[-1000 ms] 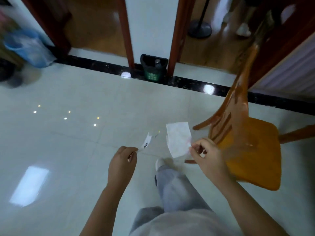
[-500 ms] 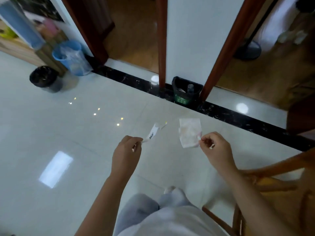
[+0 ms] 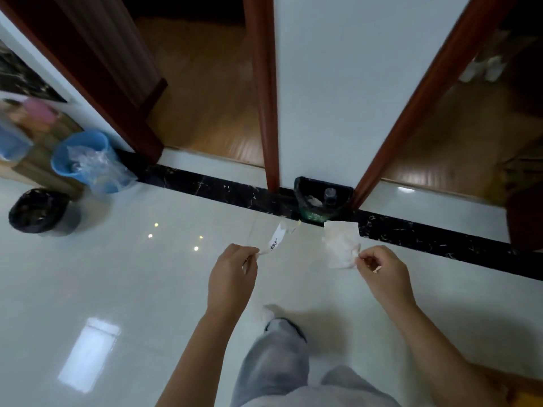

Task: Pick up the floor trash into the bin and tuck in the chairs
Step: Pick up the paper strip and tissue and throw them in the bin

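- Two bits of trash are up off the floor [image 3: 147,289], one in each hand, held out in front of the person.
- Left hand [image 3: 232,277] pinches the near end of a thin white strip [image 3: 276,240] between thumb and finger. The rest of it sticks up and away.
- Right hand [image 3: 382,274] pinches one edge of a crumpled white tissue [image 3: 340,245], which stands up from the fingers.
- Both bits look very light and thin. The tissue looks soft and floppy and could tear or float off, so a small pinch at the edge should do. The strip looks a bit stiffer and smoother, so it may slip.
- Black bin [image 3: 298,190] sits by the wall straight ahead, near the hands but not under them. It looks like the place to drop both bits.
- Strip has small black print on it, too blurry to read. Bin front has a green patch, and no words can be made out there.
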